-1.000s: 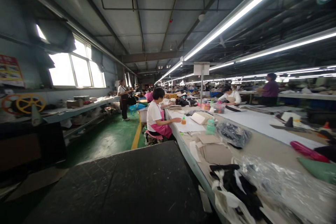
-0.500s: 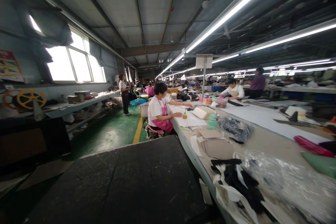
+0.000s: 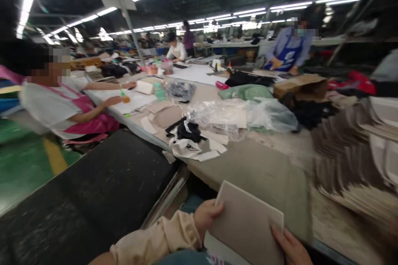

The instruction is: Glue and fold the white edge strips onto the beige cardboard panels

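Note:
A flat greyish-beige panel with a pale edge is held between my two hands at the bottom of the view, above the near edge of the worktable. My left hand grips its left side, thumb on top, below a beige sleeve. At the panel's right edge, my right hand has its fingers against the surface; part of this hand is cut off by the frame. Another whitish piece shows under the panel's lower left.
Stacked grey-brown pieces stand at the right. Clear plastic bags and black and white scraps lie on the worktable. A black-topped table is at left, beside a seated person in a pink apron.
The view has swung right and down. My hands and the panel between them have come into view, along with the stacked pieces and a person in a blue apron.

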The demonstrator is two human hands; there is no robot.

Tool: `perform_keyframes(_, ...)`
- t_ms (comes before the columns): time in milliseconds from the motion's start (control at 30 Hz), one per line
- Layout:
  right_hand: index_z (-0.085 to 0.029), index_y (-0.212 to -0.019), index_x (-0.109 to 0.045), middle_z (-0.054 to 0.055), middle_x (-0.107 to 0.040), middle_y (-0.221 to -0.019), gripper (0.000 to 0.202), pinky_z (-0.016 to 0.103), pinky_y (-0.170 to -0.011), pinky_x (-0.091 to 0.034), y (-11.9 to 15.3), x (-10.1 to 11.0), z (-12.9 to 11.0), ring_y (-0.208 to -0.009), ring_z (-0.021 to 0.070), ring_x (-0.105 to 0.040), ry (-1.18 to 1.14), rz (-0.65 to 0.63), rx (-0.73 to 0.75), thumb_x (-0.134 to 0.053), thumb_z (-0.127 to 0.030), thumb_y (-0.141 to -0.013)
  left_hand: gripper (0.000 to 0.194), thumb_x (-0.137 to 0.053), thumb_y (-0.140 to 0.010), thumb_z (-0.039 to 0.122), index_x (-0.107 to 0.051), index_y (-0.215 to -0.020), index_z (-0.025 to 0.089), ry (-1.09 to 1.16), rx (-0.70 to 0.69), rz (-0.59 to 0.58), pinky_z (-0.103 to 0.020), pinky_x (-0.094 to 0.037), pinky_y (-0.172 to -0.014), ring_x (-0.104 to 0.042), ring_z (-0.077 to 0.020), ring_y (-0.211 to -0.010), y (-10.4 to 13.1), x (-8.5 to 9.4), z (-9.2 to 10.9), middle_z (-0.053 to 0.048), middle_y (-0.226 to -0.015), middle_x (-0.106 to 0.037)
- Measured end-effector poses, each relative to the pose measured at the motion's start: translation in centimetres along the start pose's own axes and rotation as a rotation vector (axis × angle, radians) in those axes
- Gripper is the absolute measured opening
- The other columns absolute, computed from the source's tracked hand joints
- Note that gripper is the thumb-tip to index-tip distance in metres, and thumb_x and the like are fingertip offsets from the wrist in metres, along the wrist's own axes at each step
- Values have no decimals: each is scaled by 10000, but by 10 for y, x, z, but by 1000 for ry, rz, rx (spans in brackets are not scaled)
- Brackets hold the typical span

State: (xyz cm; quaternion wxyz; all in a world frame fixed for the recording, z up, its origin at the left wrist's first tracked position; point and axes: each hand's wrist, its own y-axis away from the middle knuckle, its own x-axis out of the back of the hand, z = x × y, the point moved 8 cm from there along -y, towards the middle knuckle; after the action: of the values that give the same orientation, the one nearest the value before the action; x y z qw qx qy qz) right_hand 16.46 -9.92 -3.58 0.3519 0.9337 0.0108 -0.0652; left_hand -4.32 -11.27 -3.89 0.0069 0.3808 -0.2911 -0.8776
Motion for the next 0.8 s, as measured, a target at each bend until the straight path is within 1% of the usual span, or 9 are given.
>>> perform_keyframes(67, -182, -983, -681, 45, -704, -823, 505, 323, -629, -532, 6, 4, 13, -791, 276, -651, -161, 43, 13, -793, -490, -600, 518, -785, -615, 397, -660, -951, 23, -21, 33, -24, -430, -454, -847, -657, -319, -839, -1, -3, -1, -174, -841, -696)
perform_keyframes(167, -164, -1008, -682, 52, -708, -760, 570, 337, -593, -542, 5, -5, 17, -706, 276, -664, -334, 77, 61, -831, -453, -541, 515, -772, -631, 400, -652, -982, 43, -35, 77, -45, -439, -469, -847, -666, -308, -828, 3, -5, 4, -165, -861, -703)
perform_keyframes(367, -152, -941, -688, 55, -695, -698, 481, 349, -573, -547, 8, -11, 6, -633, 262, -658, -409, 78, 155, -826, -424, -570, 467, -752, -665, 368, -638, -1003, 66, -24, 120, -45, -442, -469, -882, -651, -313, -916, 4, -10, 3, -153, -902, -703)
perform_keyframes(467, -138, -919, -686, 57, -690, -688, 458, 331, -540, -531, 8, -11, 0, -575, 232, -637, -389, 77, 237, -803, -445, -601, 489, -720, -696, 408, -623, -1038, 72, -69, 149, -31, -423, -486, -856, -649, -307, -919, 5, -10, 1, -154, -935, -697)
perform_keyframes(567, -128, -902, -690, 58, -688, -692, 471, 324, -557, -521, 4, -9, -4, -597, 224, -629, -352, 108, 317, -785, -486, -610, 519, -706, -703, 444, -603, -1076, 98, -244, 82, 30, -369, -510, -795, -655, -279, -887, 3, 0, 9, -135, -961, -694)
perform_keyframes(633, -132, -887, -693, 55, -687, -695, 484, 324, -579, -518, 0, -6, -4, -622, 224, -626, -335, 120, 323, -785, -508, -599, 529, -755, -653, 413, -602, -1066, 119, -418, -5, 58, -321, -516, -754, -654, -256, -867, 1, 7, 18, -113, -974, -694)
perform_keyframes(667, -136, -878, -692, 51, -686, -691, 483, 323, -586, -515, -1, -5, -2, -628, 223, -625, -328, 118, 316, -786, -516, -594, 534, -782, -622, 385, -603, -1053, 124, -491, -29, 47, -304, -516, -739, -652, -248, -860, 0, 8, 20, -105, -977, -695)
perform_keyframes(733, -148, -880, -685, 43, -683, -686, 472, 325, -597, -513, -4, -3, 1, -634, 222, -625, -321, 90, 294, -776, -524, -609, 542, -810, -582, 344, -602, -1032, 124, -557, -10, -11, -294, -517, -718, -651, -246, -854, 1, 10, 16, -105, -979, -695)
perform_keyframes(800, -160, -924, -669, 41, -687, -717, 459, 336, -624, -515, -3, -3, 5, -651, 222, -631, -314, 31, 275, -747, -524, -655, 533, -808, -583, 344, -596, -1018, 123, -537, 58, -49, -301, -522, -697, -656, -252, -843, 3, 12, 8, -109, -962, -698)
